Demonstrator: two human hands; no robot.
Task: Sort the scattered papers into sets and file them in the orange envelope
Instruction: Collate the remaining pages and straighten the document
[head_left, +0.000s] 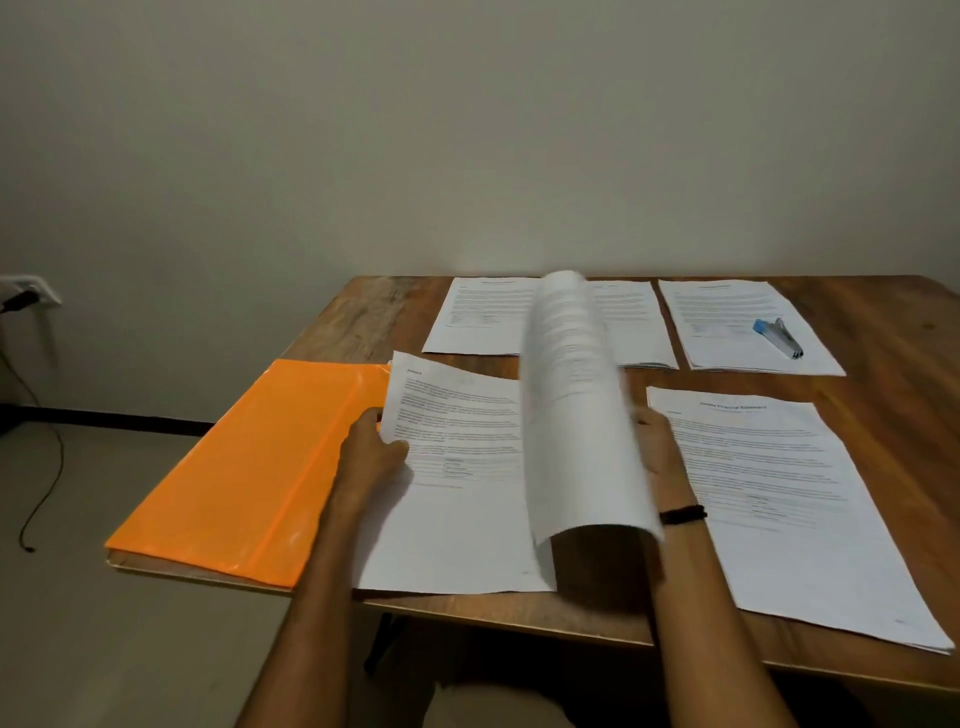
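The orange envelope (244, 462) lies flat at the table's left front corner. Beside it, a printed paper set (457, 467) sits in front of me; my left hand (371, 452) holds its left edge with the thumb on top. A blurred sheet (576, 415) curls upward from this set, and my right hand (657, 441) is behind it, mostly hidden, holding its right side. A second set (795, 493) lies at the front right. Further sets rest at the back left (478, 317), back middle (634, 322) and back right (737, 322).
A blue and silver stapler (777, 338) lies on the back right papers. The wooden table (893, 332) stands against a plain wall. A wall socket (31, 292) with a plugged cable is at the far left, and the cable trails onto the floor.
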